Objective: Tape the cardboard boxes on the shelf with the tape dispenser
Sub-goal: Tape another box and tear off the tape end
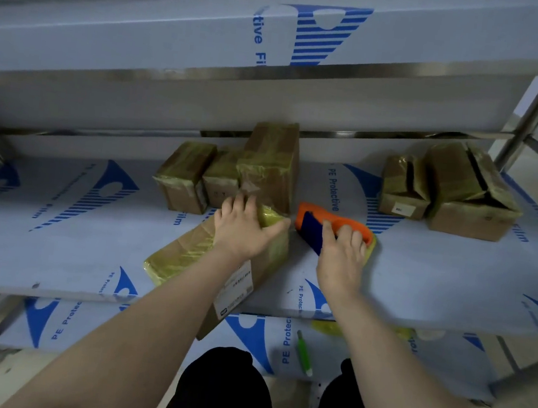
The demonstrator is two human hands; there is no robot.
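long brown cardboard box wrapped in yellowish tape (189, 252) lies at the centre of the frame, pinned for taping
the box rests slantwise on the metal shelf covered in white and blue protective film (59, 231), its near end jutting over the front edge. the left hand (241, 231) presses flat on its far end, fingers spread, likely to stop it sliding or tipping. the right hand (341, 258) curls round the orange and blue plastic tape dispenser (319, 220), set just right of that far corner, seemingly at a strip's end. taped brown boxes (265, 167) stand behind at upper centre; two brown boxes with gaping flaps (454, 193) wait at upper right
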